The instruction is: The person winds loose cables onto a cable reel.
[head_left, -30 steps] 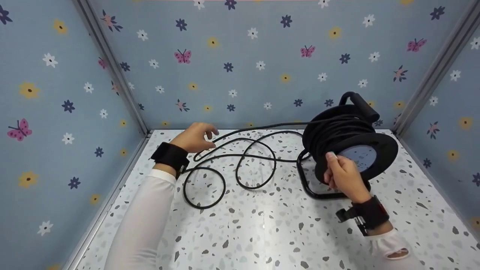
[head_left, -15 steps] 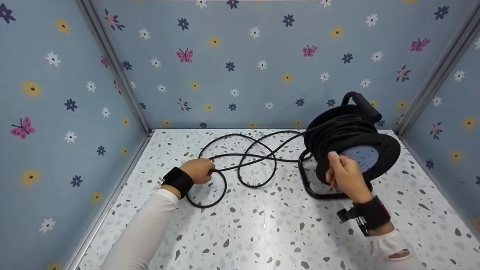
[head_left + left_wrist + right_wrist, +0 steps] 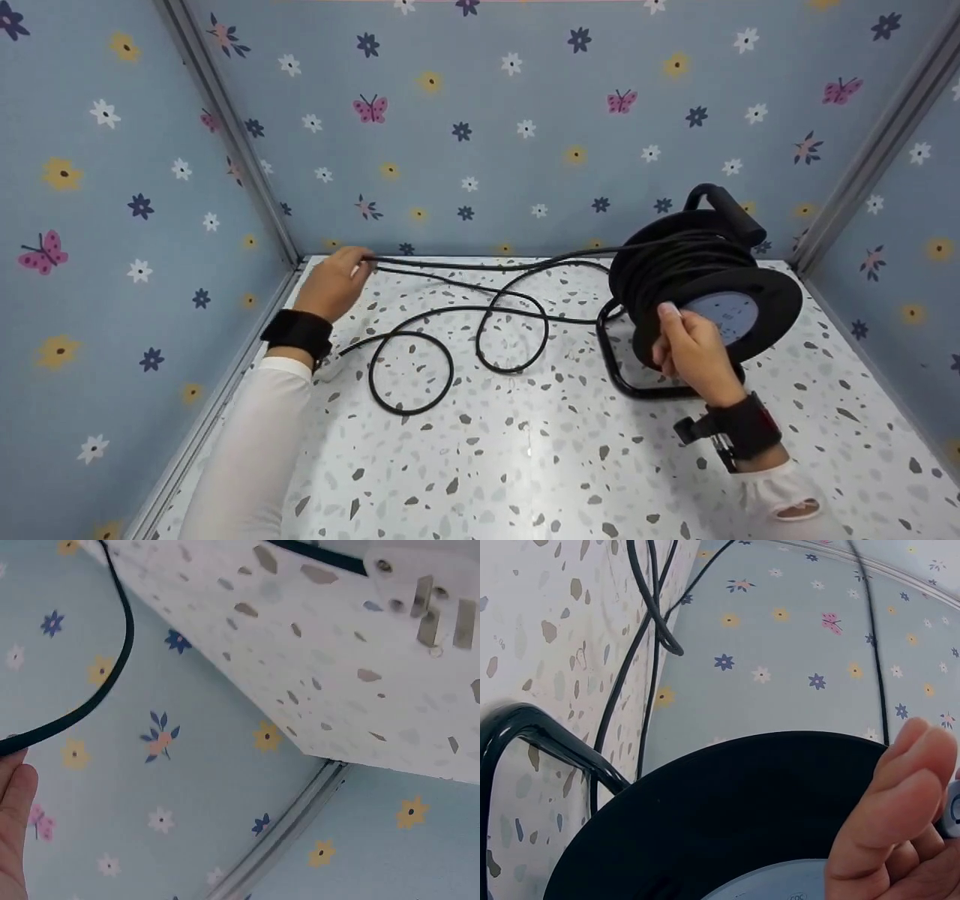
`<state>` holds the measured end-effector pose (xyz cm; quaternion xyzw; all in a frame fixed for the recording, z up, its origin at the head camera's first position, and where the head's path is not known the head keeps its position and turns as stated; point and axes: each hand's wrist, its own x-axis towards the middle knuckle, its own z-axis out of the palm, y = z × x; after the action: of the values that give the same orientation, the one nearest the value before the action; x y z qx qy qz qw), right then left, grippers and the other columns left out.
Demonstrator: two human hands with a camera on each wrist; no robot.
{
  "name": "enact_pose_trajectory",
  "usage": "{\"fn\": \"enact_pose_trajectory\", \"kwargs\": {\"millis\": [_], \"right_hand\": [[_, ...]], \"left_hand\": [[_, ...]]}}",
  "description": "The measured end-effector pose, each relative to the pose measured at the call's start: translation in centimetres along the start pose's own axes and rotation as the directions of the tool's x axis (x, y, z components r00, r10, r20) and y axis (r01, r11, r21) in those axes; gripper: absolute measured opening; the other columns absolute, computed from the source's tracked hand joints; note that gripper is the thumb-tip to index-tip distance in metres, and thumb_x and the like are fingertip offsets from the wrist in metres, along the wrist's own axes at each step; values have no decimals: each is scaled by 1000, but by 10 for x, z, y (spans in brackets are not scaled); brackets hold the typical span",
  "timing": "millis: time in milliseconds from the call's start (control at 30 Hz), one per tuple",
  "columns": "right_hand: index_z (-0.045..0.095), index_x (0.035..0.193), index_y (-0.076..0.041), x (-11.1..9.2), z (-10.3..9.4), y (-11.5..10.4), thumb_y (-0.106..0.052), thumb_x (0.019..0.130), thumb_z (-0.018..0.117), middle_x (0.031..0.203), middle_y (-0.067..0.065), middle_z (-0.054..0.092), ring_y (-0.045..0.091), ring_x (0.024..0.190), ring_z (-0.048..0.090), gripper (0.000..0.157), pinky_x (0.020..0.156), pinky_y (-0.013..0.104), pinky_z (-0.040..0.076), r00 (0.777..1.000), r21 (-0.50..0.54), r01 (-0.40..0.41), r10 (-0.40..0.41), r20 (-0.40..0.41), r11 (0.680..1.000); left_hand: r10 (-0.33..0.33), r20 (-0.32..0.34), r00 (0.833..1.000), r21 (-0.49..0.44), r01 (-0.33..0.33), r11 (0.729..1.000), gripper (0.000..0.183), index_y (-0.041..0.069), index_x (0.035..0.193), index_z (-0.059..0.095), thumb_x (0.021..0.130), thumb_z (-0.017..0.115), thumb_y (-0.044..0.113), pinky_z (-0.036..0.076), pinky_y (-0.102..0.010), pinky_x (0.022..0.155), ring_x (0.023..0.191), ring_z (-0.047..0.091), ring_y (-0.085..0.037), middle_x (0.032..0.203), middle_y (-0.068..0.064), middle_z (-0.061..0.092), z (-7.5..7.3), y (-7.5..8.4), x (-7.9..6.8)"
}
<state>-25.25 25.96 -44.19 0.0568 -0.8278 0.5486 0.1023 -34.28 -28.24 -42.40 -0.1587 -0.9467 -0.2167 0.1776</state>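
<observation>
A black cable reel [image 3: 694, 285] stands on its tubular frame at the right, with a pale blue socket face [image 3: 724, 315]. My right hand [image 3: 690, 349] is at the near flange, fingers curled around a small grey knob [image 3: 951, 811] mostly hidden by them. At the far left my left hand [image 3: 334, 285] pinches the black cable [image 3: 465, 266], which runs across to the wound turns; in the left wrist view the fingers [image 3: 15, 799] meet it at the edge. Loose loops [image 3: 450, 367] lie between. A clear plug [image 3: 420, 604] with metal pins ends the cable, near my left wrist.
The speckled white tabletop [image 3: 525, 465] is bounded by flower-patterned blue panels [image 3: 487, 165] at the back and both sides. Metal posts [image 3: 232, 142] stand at the corners. The reel's handle [image 3: 731, 214] rises close to the back panel.
My left hand first came down toward the near loop, then moved up and left to the back corner, drawing the cable straighter. The right hand stays at the reel.
</observation>
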Motion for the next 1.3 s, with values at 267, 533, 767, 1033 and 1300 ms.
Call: {"fn": "enact_pose_trajectory", "kwargs": {"millis": [267, 533, 767, 1033, 1300], "right_hand": [[53, 80, 1, 1, 0, -1, -44, 117, 46, 55, 3, 61, 11, 39, 54, 59, 42, 31, 50, 1000, 18, -10, 10, -9, 1000], [58, 82, 6, 3, -9, -6, -46, 117, 45, 58, 1, 62, 13, 41, 56, 64, 43, 29, 51, 999, 7, -7, 7, -33, 1000], [57, 83, 10, 10, -29, -11, -46, 117, 44, 57, -3, 63, 11, 41, 56, 67, 45, 28, 52, 996, 26, -14, 16, -92, 1000], [56, 80, 9, 15, -56, -13, -46, 117, 43, 56, -5, 63, 10, 41, 54, 67, 43, 27, 49, 988, 5, -3, 3, -156, 1000], [57, 79, 0, 17, -77, -10, -46, 117, 42, 56, -7, 63, 8, 42, 56, 61, 43, 26, 50, 981, 1, -65, 64, -182, 998]], "left_hand": [[-73, 7, 997, -40, 73, 997, 92, -2, 76, 67, 106, 36, 80, 54, -56, 82, 77, 66, -43, 77, -21, 67, -46, -2, -2], [-154, 153, 976, -16, 158, 987, 63, 18, 65, 36, 116, 40, 56, 30, -36, 63, 55, 31, -17, 62, 3, 30, -22, -9, -16], [-52, 126, 991, -77, 62, 995, 37, 12, 81, 48, 116, 42, 24, 31, -38, 70, 64, 35, -19, 70, 1, 37, -3, -6, -19], [25, 109, 994, -144, -9, 990, 30, 10, 88, 54, 115, 49, 21, 33, -37, 68, 61, 37, -17, 69, 0, 40, 10, 13, -15], [77, 168, 983, -137, -54, 989, 33, 13, 85, 50, 117, 49, 24, 32, -37, 69, 62, 32, -16, 70, 2, 34, 25, 36, -12]]}}
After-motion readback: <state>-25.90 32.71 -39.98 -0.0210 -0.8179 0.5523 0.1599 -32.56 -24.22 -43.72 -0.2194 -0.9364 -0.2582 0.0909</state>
